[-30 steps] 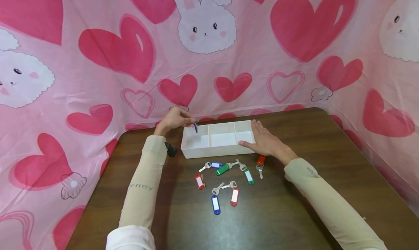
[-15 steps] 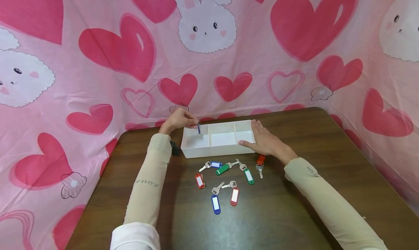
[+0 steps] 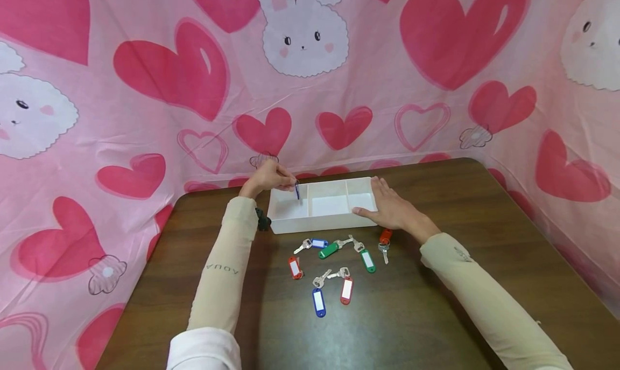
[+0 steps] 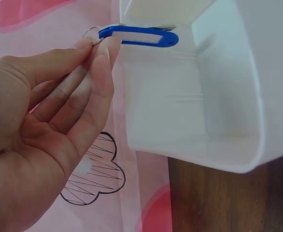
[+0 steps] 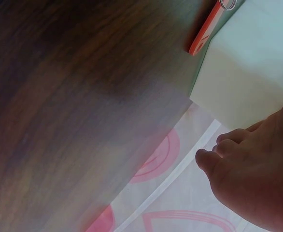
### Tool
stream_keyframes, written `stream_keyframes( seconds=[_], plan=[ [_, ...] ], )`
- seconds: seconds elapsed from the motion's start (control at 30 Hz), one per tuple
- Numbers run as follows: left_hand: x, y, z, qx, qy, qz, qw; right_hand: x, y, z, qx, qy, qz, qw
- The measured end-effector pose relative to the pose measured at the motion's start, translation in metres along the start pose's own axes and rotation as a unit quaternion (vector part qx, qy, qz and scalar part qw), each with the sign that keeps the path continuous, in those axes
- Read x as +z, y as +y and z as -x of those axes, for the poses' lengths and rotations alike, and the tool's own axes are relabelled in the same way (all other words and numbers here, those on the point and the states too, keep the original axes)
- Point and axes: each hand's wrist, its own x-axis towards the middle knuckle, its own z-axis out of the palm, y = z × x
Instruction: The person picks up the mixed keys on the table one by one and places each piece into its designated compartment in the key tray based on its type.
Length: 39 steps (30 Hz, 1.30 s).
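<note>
My left hand [image 3: 272, 176] is above the left compartment of a white three-section box [image 3: 319, 223]. Thumb and fingertips pinch the metal ring of a blue key tag [image 4: 136, 36], which points into that compartment in the left wrist view. A silver key [image 4: 166, 27] shows along the tag's far side. At the box's other end, my right hand [image 3: 391, 208] rests with straight fingers along the right wall and the thumb at the front rim. The middle compartment [image 3: 330, 204] shows a bare white floor.
Several tagged keys lie before the box on the brown table [image 3: 436, 316], among them a green tag [image 3: 368, 261], a red tag [image 3: 346, 290] and a blue tag [image 3: 318, 302]. An orange-red tag [image 3: 385, 236] is near my right wrist. Pink cloth [image 3: 300, 100] hangs behind.
My left hand has moved slightly to the right with the blue key tag, further over the left compartment. My right hand and the keys on the table have stayed in place.
</note>
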Motion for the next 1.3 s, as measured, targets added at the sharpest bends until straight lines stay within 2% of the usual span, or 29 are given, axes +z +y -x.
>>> stream_keyframes(
  seconds=[0.17,0.43,0.6,0.9,1.17,1.3],
  plan=[
    [0.001,0.001,0.004,0.010,-0.008,-0.026,0.9996,0.001,0.001,-0.001,0.001,-0.004,-0.002,1.000],
    [0.004,0.004,0.011,0.036,-0.012,-0.101,0.9942,0.000,0.001,-0.001,0.001,-0.005,-0.003,1.000],
    [0.007,0.005,0.018,0.051,-0.007,-0.117,0.9917,0.000,0.001,-0.002,0.002,-0.007,-0.003,1.000],
    [0.014,0.002,0.030,0.075,-0.014,-0.170,0.9824,0.002,0.002,-0.003,0.007,-0.010,0.000,1.000],
    [0.019,0.004,0.042,0.125,-0.006,-0.171,0.9772,0.001,0.001,-0.003,0.009,-0.013,-0.004,1.000],
    [0.023,0.005,0.053,0.137,-0.004,-0.161,0.9773,0.000,0.000,-0.002,0.009,-0.013,-0.002,1.000]
  ],
)
